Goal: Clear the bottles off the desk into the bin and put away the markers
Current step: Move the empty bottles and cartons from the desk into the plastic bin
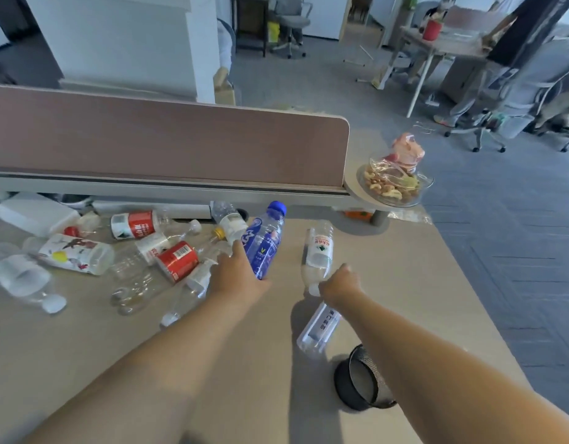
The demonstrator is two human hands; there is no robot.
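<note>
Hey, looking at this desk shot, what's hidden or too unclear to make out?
Head view, the only one:
- Bin: not in frame.
- Markers: none visible.
- Left hand grip on the blue bottle: fingers hidden behind the bottle.
- Right hand grip on the white-label bottle: fingers curl out of sight.
- Black mesh holder: partly covered by the right forearm.

Two bare forearms enter from the bottom edge of the frame, one from the lower left and one from the lower right. No sleeve, cuff, glove, watch, ring or bracelet shows on either arm. The left hand [236, 277] and the right hand [339, 285] are uncovered, with short, unpainted nails as far as visible.
</note>
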